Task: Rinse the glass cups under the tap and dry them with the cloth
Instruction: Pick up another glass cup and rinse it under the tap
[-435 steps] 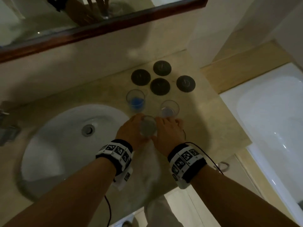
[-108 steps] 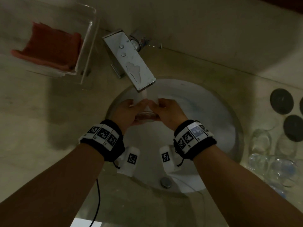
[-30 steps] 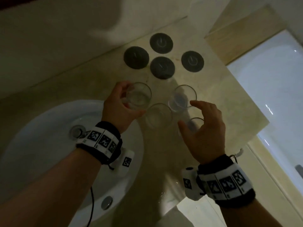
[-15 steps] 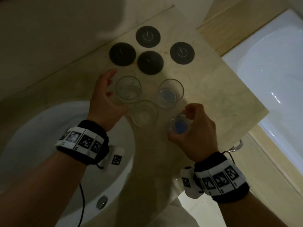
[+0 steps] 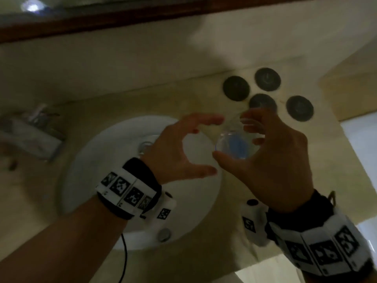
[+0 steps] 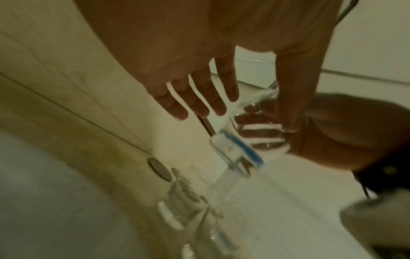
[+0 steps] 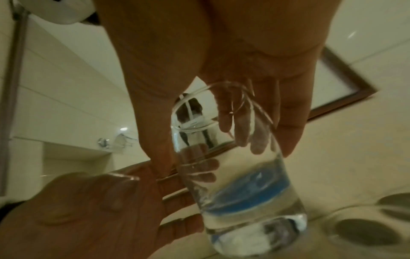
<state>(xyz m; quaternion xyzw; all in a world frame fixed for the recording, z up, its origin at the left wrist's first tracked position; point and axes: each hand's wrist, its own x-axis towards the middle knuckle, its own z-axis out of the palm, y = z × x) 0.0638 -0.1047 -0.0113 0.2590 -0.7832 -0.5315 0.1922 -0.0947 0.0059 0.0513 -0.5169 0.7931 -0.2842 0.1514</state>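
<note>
While my right hand [image 5: 271, 160] grips the slick, fragile glass cup [image 5: 237, 142] by its wall — my left hand [image 5: 179, 152], fingers spread and holding nothing, should cradle the base.

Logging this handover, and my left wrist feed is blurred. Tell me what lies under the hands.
Observer: In the head view the left hand hangs over the right side of the white sink.
Operator: Locate the tap.
Observer: The tap is at the sink's far left, well away from both hands.
Operator: Describe the grip.
Observer: The right wrist view shows the right hand with thumb and fingers curled round the glass cup, which has blue at its bottom.
</note>
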